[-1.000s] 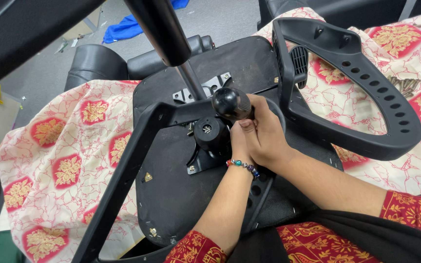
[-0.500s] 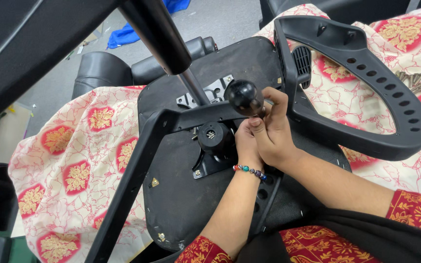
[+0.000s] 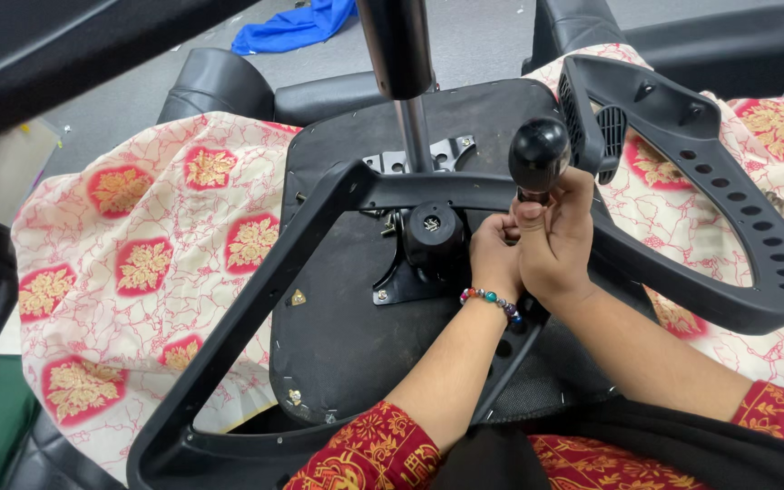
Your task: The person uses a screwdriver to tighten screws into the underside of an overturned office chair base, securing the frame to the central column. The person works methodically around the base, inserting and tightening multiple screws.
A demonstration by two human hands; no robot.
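While I look down from the head camera, this is what I see, placed against the upturned seat base (image 3: 347, 336):

Seat base: black underside of an office chair seat, lying face down on a cream cloth with red and gold medallions (image 3: 138, 263); a metal mounting plate (image 3: 428, 154) sits at its middle.

Right hand: my right hand (image 3: 555, 240) is above the base's centre, fingers curled closed round the shaft of a tool with a round black knob (image 3: 539, 152); the knob stands upright above my fist.

Left hand: my left hand (image 3: 494, 259) sits just beside the right, touching it, fingertips pinched at the tool's lower end near the black mechanism housing (image 3: 433, 234). I cannot tell what they grip there. A beaded bracelet (image 3: 492, 299) circles that wrist.

Armrest: a black perforated armrest loop (image 3: 728, 209) lies right of the base, just behind my right hand.

Gas cylinder: a dark column (image 3: 398, 45) rises from the plate toward the camera.

Frame: a black angled frame bar (image 3: 256, 290) crosses over the base's left side.

Blue cloth: crumpled blue fabric (image 3: 292, 27) lies on the floor beyond the base.
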